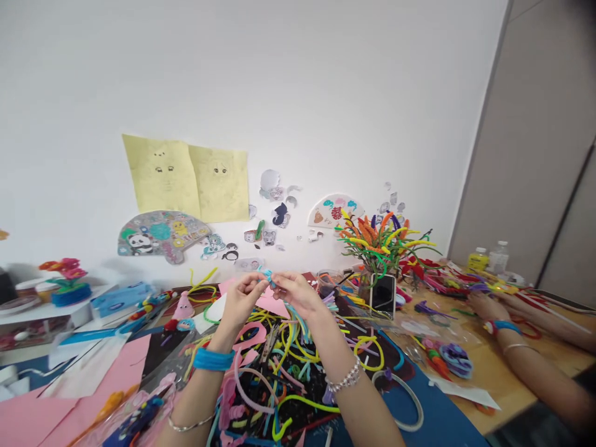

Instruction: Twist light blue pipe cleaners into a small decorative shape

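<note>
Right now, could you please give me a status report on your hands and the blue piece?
Left hand, right hand: fingertips pinching blue piece. Piece raised. Loose pipe cleaners cluttering below.

The left forearm [201, 388] and right forearm [358, 388] slant inward from the near side toward the middle of the scene. The left hand [245, 294] curls, thumb and forefinger pinched; the right hand [300, 294], just beside it, pinches with straighter fingers.

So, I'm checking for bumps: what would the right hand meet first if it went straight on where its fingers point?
The right hand would probably meet the small blue piece, which it seems to be pinching, then the left hand; depth is unclear.
</note>
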`<state>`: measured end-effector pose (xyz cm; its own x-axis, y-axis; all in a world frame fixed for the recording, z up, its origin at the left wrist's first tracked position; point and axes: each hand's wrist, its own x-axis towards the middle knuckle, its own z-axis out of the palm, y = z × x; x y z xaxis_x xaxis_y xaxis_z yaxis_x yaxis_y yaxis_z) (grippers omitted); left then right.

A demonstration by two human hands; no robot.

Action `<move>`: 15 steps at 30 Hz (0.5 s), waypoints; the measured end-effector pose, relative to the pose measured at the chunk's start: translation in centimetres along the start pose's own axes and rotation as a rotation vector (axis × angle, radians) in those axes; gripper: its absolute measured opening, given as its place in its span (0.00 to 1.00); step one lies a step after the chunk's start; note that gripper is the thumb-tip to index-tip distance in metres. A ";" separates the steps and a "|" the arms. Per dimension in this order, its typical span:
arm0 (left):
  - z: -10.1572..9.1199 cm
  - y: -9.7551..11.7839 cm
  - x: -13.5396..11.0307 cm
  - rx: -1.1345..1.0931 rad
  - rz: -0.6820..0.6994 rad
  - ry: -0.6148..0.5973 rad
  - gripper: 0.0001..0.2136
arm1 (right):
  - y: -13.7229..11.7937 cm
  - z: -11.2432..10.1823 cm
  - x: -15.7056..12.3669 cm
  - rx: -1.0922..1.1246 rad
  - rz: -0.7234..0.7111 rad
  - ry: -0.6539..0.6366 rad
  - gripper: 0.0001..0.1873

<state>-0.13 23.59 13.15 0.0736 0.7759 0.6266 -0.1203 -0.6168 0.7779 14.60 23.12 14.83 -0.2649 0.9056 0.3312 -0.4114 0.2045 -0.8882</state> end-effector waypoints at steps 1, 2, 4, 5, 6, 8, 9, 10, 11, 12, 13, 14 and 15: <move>-0.1 0.1 -0.1 0.028 0.022 0.000 0.11 | -0.1 0.0 -0.1 0.008 0.007 -0.014 0.19; -0.2 0.1 -0.1 0.052 0.040 -0.005 0.10 | -0.2 0.0 -0.2 0.014 0.011 -0.027 0.19; -0.3 0.3 -0.2 0.080 0.074 -0.011 0.10 | -0.3 0.0 -0.4 0.017 0.006 -0.049 0.18; -0.3 0.4 -0.2 0.085 0.096 -0.011 0.09 | -0.4 0.0 -0.4 0.014 -0.005 -0.057 0.18; -0.3 0.5 -0.2 0.081 0.118 -0.008 0.09 | -0.4 0.0 -0.5 0.009 -0.022 -0.063 0.18; -0.1 0.7 -0.2 0.040 0.142 -0.015 0.08 | -0.6 -0.1 -0.5 -0.009 -0.074 -0.063 0.17; 0.0 0.7 -0.2 -0.003 0.140 -0.021 0.07 | -0.6 -0.1 -0.5 -0.021 -0.105 -0.058 0.16; 0.1 0.8 -0.1 -0.057 0.127 -0.027 0.07 | -0.7 -0.1 -0.5 -0.035 -0.136 -0.052 0.15; 0.2 0.9 -0.1 -0.115 0.108 -0.029 0.07 | -0.7 -0.2 -0.5 -0.048 -0.165 -0.047 0.14; 0.2 1.0 -0.1 -0.168 0.088 -0.027 0.06 | -0.7 -0.2 -0.5 -0.060 -0.191 -0.044 0.13; 0.3 1.1 0.0 -0.213 0.069 -0.023 0.07 | -0.7 -0.2 -0.5 -0.068 -0.214 -0.044 0.12; 0.3 1.3 0.0 -0.247 0.049 -0.023 0.08 | -0.6 -0.2 -0.5 -0.072 -0.232 -0.046 0.12; 0.3 1.4 0.1 -0.268 0.025 -0.030 0.11 | -0.5 -0.2 -0.5 -0.071 -0.247 -0.051 0.12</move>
<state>-0.03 22.77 14.32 0.0958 0.7542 0.6496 -0.3804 -0.5753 0.7241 15.11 22.65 15.09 -0.2081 0.8054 0.5550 -0.4073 0.4445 -0.7978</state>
